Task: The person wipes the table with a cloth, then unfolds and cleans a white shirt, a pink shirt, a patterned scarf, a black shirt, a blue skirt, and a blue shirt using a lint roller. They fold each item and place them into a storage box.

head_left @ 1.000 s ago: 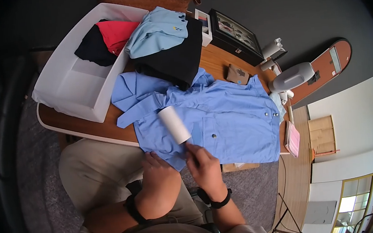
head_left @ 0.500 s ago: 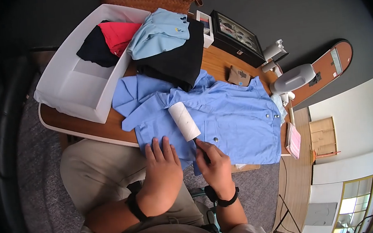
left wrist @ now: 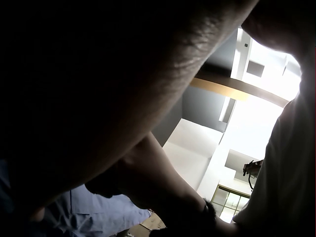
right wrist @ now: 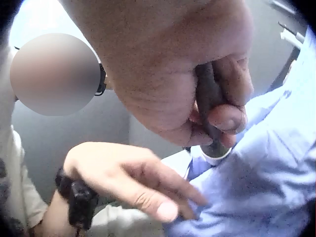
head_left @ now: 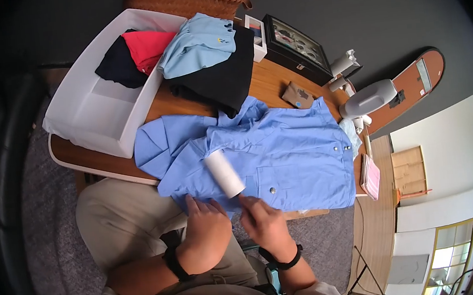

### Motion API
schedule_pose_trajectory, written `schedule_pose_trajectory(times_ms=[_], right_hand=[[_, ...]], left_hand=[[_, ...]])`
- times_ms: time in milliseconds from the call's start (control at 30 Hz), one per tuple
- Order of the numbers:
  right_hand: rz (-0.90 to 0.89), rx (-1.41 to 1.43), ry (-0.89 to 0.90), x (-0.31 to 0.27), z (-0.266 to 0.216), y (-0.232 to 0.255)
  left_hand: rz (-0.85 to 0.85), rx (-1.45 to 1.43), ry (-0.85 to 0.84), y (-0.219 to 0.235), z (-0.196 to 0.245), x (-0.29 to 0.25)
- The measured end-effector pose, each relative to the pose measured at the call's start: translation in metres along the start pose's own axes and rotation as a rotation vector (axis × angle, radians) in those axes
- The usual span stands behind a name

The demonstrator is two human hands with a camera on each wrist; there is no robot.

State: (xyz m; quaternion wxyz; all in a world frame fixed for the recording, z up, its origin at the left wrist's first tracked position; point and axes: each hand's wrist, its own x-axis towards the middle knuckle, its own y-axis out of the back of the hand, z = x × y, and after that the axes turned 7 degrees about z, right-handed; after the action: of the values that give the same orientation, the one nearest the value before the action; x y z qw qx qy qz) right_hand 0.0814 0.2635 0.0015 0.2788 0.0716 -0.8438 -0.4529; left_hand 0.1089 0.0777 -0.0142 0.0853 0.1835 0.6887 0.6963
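Observation:
A light blue shirt (head_left: 304, 141) lies spread on the table, its near edge reaching the person's knee. My right hand (head_left: 268, 230) grips the black handle of a white lint roller (head_left: 225, 174), whose blurred cylinder lies over the shirt's left part. In the right wrist view the right hand (right wrist: 182, 74) has its fingers curled round the handle (right wrist: 210, 96). At the shirt's near edge is my left hand (head_left: 207, 230); in the right wrist view the left hand's (right wrist: 128, 177) fingers are extended against the blue cloth (right wrist: 266, 182). The left wrist view is mostly dark.
A white bin (head_left: 83, 119) holding red (head_left: 144, 47) and black clothes stands at the left. Folded light blue (head_left: 195, 46) and black garments (head_left: 221, 75) lie beside it. Behind the shirt are a black case (head_left: 298, 45), a brown packet (head_left: 298, 95) and a grey bottle (head_left: 367, 99).
The roller has moved left and nearer the person. The left hand's fingers have drawn back to the shirt's near edge, and the shirt's left part has shifted towards the person.

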Motion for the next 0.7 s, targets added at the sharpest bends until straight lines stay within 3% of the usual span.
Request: schedule_pose_trajectory(times_ms=[67,133,167,267,467,533,600,667,700], right_hand=[[-0.042,0.052,-0.030,-0.005,0.006,0.002],[0.066,0.152,-0.155,-0.007,0.017,0.012],[0.029,0.143,-0.372,-0.004,0.010,0.027],[0.128,0.710,-0.693,-0.023,0.030,0.034],[0.195,0.591,-0.643,-0.033,0.028,0.049],[0.195,0.591,-0.637,-0.033,0.031,0.062],[0.201,0.496,-0.559,-0.033,0.044,0.083],[0.292,0.404,-0.434,-0.020,0.059,0.104],[0.332,0.423,-0.520,-0.013,0.058,0.120]], left_hand=[[-0.047,-0.069,-0.014,0.002,-0.006,0.004],[-0.017,-0.070,-0.027,0.000,-0.010,0.003],[0.011,-0.072,-0.039,-0.001,-0.012,0.003],[0.017,-0.174,-0.089,0.007,-0.021,0.008],[0.301,-0.371,-0.036,0.015,-0.039,0.035],[0.294,-0.439,-0.004,0.023,-0.045,0.042],[0.522,-0.427,0.103,0.024,-0.050,0.048],[0.505,-0.441,0.112,0.022,-0.052,0.050],[0.504,-0.398,0.151,0.020,-0.053,0.052]])
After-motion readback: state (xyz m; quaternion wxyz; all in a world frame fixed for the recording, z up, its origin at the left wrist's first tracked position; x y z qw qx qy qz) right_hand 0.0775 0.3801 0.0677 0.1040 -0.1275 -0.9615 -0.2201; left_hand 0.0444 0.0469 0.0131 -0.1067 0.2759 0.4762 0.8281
